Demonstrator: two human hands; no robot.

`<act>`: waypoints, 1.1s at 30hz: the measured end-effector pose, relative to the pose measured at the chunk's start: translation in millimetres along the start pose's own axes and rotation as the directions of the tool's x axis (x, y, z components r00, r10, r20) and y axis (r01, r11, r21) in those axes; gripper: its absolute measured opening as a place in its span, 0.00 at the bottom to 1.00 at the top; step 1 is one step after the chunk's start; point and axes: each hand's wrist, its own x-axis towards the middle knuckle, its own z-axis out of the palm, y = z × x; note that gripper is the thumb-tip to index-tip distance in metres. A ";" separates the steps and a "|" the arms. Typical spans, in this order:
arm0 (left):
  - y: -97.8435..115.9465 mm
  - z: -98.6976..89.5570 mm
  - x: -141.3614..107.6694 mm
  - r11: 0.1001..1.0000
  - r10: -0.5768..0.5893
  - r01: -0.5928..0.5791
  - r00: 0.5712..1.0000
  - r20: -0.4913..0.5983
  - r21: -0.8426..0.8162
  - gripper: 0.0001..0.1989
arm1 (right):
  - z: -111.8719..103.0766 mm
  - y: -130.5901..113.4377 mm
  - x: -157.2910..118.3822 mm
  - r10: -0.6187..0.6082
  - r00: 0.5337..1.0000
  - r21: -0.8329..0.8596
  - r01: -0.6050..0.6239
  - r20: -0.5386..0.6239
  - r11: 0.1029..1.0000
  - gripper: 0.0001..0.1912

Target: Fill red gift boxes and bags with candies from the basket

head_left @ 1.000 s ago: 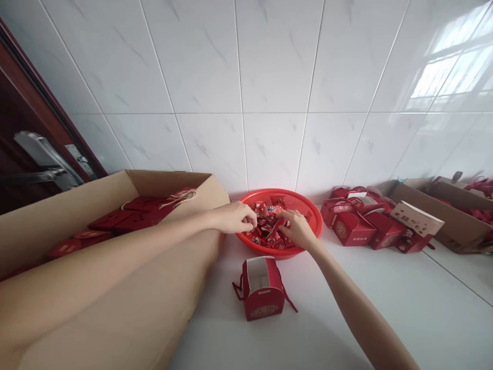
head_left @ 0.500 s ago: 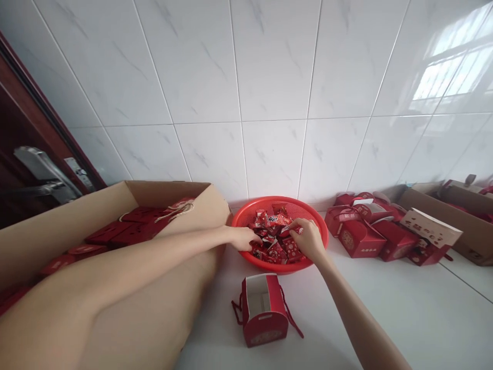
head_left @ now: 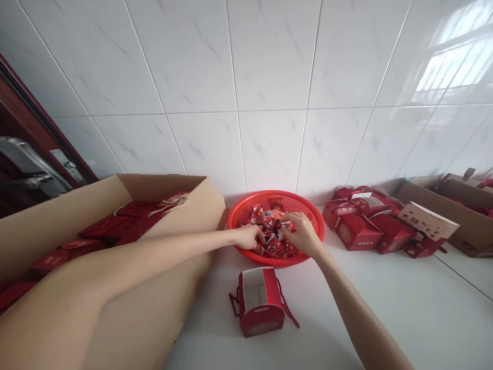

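Both hands are inside a red plastic basket that holds small red wrapped candies. My left hand is at the basket's left side, its fingers curled down among the candies; whatever is between the fingertips is hidden. At the right, my right hand hovers over the candies with thumb and fingers curved and apart, and no candy shows clearly in its grasp. In front of the basket stands a red gift box with its top open, nothing visible inside, and a red cord on each side.
To the left, a big cardboard carton holds red boxes. Several closed red gift boxes sit right of the basket, beside a printed cream card. Farther right is another cardboard carton. A tiled wall rises behind.
My right hand has shifted slightly left over the candies, its fingers now farther apart. My left hand has drawn up a little among them. The view has tilted slightly.
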 end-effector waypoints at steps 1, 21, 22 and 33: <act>1.7 -3.1 -0.4 1.000 0.006 -0.006 1.000 -0.008 -0.008 0.18 | -0.5 -0.6 0.0 -0.012 1.000 0.015 0.012 0.017 1.000 0.11; 3.1 -42.2 -40.5 0.886 0.198 -0.320 0.915 -0.352 -0.335 0.20 | 1.5 -26.8 -5.2 0.242 0.932 0.751 -0.360 0.269 0.554 0.38; 4.1 -41.5 -38.7 0.889 0.188 -0.311 0.917 -0.352 -0.336 0.20 | 2.3 -25.2 -5.1 0.259 0.933 0.766 -0.354 0.249 0.537 0.38; 2.9 -41.2 -36.4 0.861 0.086 -0.200 0.963 -0.255 -0.467 0.40 | 5.6 -17.9 -4.8 0.274 0.957 0.785 -0.245 0.100 0.569 0.35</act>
